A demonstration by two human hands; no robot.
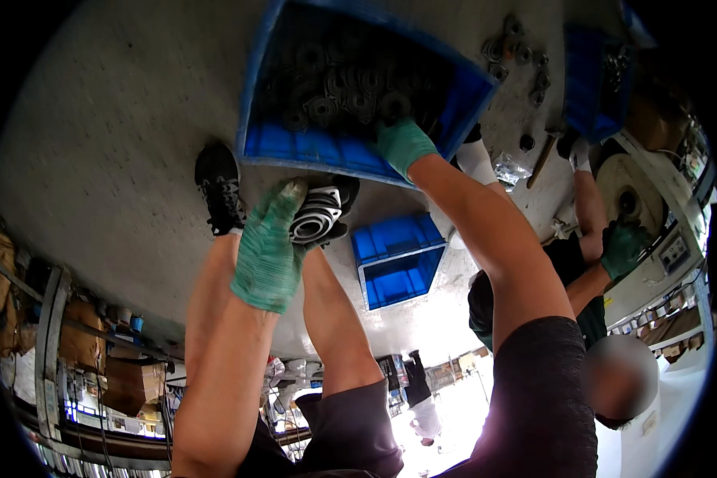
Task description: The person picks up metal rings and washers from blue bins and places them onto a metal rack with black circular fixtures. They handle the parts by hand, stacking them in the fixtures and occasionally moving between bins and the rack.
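Note:
My left hand (268, 253), in a green knitted glove, is closed around a short stack of metal flange bearings (315, 217) with round rings and flat flanges. It holds them just outside the near side of a large blue crate (295, 145). My right hand (405, 145), gloved the same way, reaches over the crate's near wall. Its fingers are closed at a flange bearing (394, 105) on the near edge of the heap; the fingertips are partly lost in shadow. Many more dark flange bearings (323, 110) lie in the crate.
A smaller blue crate (398, 259) stands on the floor by my legs. Loose metal parts (498, 54) lie beyond the large crate, near another blue crate (589, 80). At right, a co-worker's green-gloved hand (623, 248) is beside a machine (669, 251). Shelving (52, 342) lines the left.

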